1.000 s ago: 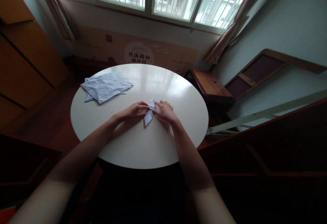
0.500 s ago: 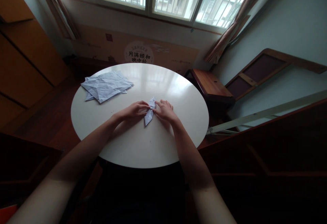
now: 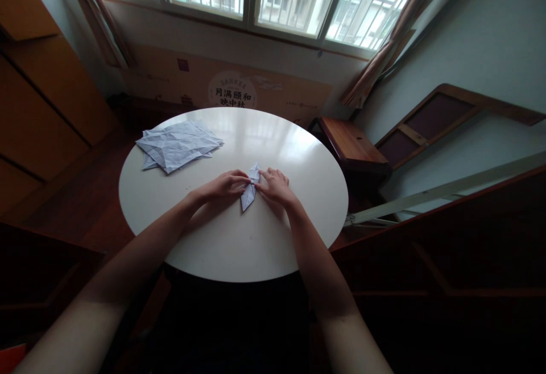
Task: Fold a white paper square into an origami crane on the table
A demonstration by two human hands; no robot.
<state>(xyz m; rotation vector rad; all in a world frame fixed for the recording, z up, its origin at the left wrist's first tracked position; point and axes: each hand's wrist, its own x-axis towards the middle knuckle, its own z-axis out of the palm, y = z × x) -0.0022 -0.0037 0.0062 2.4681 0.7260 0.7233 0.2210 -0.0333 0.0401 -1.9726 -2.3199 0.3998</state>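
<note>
A small folded piece of white paper (image 3: 249,193), narrow and pointed at both ends, lies near the middle of the round white table (image 3: 298,152). My left hand (image 3: 222,186) pinches its left side with thumb and fingertips closed. My right hand (image 3: 276,185) presses and pinches the right side, fingers curled on the paper. The two hands meet at the fold, their fingertips almost touching.
A loose pile of creased white paper sheets (image 3: 177,145) lies at the table's far left. A wooden stool (image 3: 352,143) stands to the right of the table, wooden cabinets (image 3: 38,95) to the left, and a window along the far wall.
</note>
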